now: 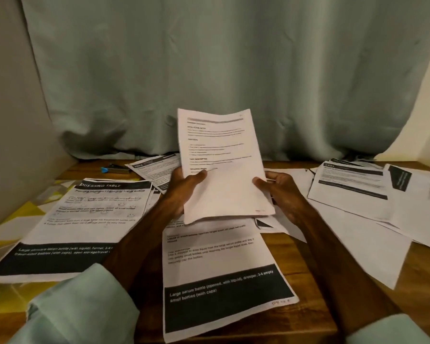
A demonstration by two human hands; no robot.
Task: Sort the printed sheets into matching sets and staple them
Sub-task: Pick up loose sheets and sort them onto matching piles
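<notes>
Both hands hold up a printed sheet [224, 160] above the middle of the wooden table [303, 276]. My left hand [184, 189] grips its left edge with the thumb on the front. On the right edge my right hand [281, 192] pinches it the same way. Under it lies a sheet with a black footer band [221, 276]. A "Dressing Table" sheet [85, 219] lies at the left. Another sheet [157, 170] sits behind the left hand. A stack of sheets [350, 184] and blank-side pages [407, 219] lie at the right. A dark stapler [119, 168] rests at the back left.
A pale green curtain [209, 70] hangs right behind the table. A grey panel [8, 120] stands along the left side. A small blue object [104, 170] lies beside the stapler. A yellow patterned cloth [15, 219] covers the table's left part.
</notes>
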